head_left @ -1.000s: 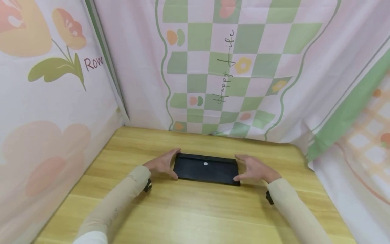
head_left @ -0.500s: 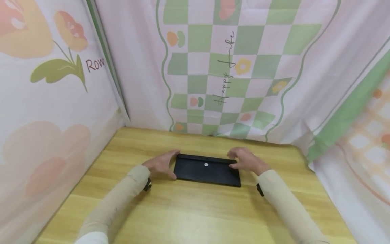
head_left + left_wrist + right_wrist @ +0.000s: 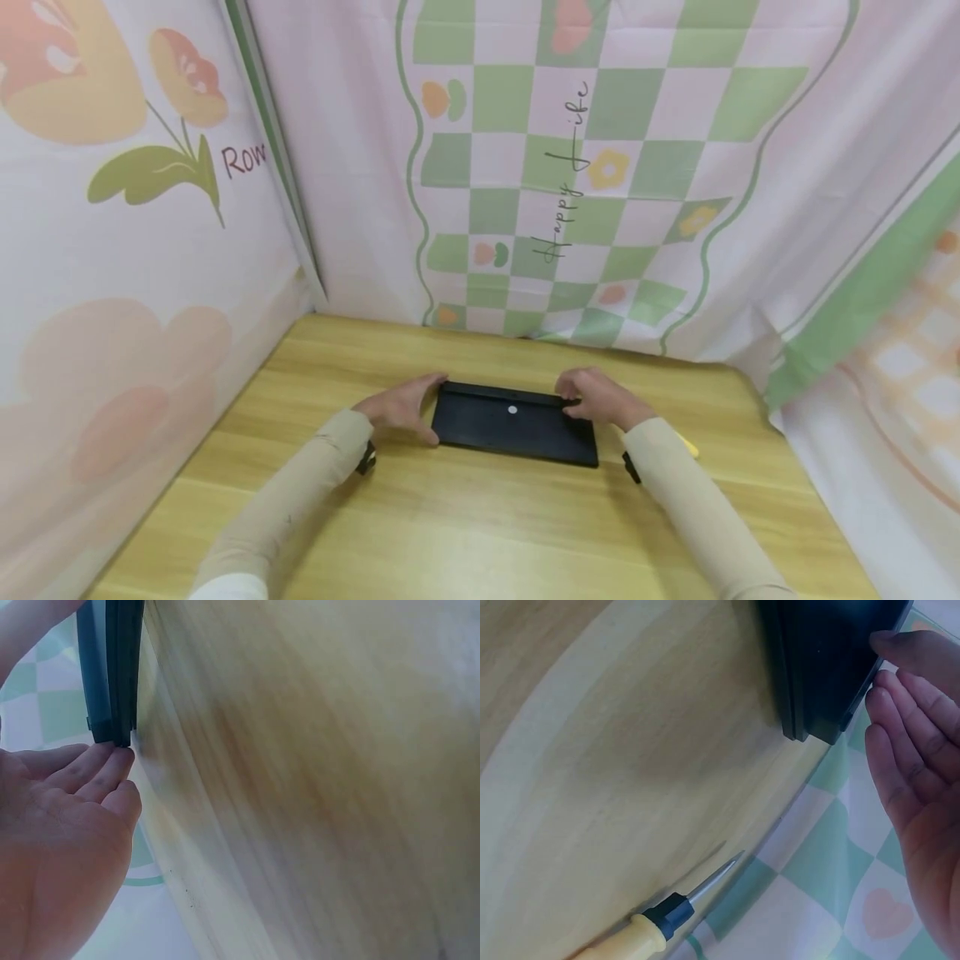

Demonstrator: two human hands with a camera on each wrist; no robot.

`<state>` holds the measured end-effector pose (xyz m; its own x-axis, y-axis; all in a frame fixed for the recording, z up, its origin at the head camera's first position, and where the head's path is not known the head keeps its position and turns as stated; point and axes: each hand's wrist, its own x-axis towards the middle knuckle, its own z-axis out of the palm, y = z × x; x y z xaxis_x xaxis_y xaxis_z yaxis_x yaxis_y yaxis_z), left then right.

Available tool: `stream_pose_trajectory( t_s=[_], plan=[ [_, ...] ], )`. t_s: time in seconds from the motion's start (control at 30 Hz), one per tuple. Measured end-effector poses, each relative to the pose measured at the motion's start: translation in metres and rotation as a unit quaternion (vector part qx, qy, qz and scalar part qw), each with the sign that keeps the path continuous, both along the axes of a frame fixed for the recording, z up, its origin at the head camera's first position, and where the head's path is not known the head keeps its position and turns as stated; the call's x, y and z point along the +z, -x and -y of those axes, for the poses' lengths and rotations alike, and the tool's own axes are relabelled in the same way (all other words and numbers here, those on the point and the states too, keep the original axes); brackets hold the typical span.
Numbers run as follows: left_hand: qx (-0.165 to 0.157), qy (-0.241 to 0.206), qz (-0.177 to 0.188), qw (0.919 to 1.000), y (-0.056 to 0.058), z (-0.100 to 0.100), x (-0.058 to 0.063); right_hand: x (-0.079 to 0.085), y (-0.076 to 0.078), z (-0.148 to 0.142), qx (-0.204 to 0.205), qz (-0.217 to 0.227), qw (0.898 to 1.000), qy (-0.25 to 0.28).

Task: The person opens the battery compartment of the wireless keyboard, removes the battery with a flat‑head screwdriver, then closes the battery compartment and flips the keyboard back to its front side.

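A black flat rectangular device [image 3: 517, 437] lies on the table, with a raised bar along its far side and a round white spot on top. My left hand [image 3: 401, 408] spans its left end, thumb by the near corner and a finger by the far one. In the left wrist view, straight fingertips [image 3: 120, 757] touch the device's end [image 3: 112, 675]. My right hand [image 3: 600, 398] pinches the far edge near the right end. In the right wrist view its thumb overlaps the device [image 3: 832, 667], and the other fingers [image 3: 889, 712] sit at the edge.
A screwdriver-like tool [image 3: 656, 922] with a yellow handle, black collar and pointed metal shaft lies right of the device. In the head view only its yellow handle [image 3: 688, 447] shows past the right sleeve. Patterned curtains [image 3: 555, 192] hang behind the wooden table [image 3: 450, 533].
My right hand has shifted left and away from the device's right end onto its far edge. The left hand stays in place. The yellow handle has come out from behind the right sleeve.
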<state>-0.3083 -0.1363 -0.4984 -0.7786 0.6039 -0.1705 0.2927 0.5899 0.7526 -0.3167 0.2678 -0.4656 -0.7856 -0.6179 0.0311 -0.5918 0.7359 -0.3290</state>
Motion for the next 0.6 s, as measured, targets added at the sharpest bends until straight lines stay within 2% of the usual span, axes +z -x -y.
stream_pose_trajectory(
  t_s=[0.2, 0.27, 0.43, 0.57, 0.6],
  plan=[
    [-0.002, -0.002, 0.004, 1.0000, 0.002, 0.000, -0.001, 0.003, 0.006, 0.003, 0.021, -0.016, 1.000, -0.011],
    [-0.004, -0.002, 0.004, 1.0000, 0.002, 0.000, -0.001, 0.005, 0.009, 0.005, 0.015, -0.006, 1.000, -0.018],
    [-0.006, -0.002, 0.003, 1.0000, 0.004, 0.001, -0.002, 0.015, 0.019, 0.012, -0.024, 0.075, 0.996, -0.036],
    [-0.006, 0.002, 0.003, 1.0000, 0.004, 0.000, -0.002, 0.024, 0.027, 0.020, -0.058, 0.130, 0.988, -0.053],
    [-0.005, 0.003, 0.003, 1.0000, 0.003, 0.000, -0.002, 0.025, 0.029, 0.023, -0.071, 0.160, 0.984, -0.043]
  ],
)
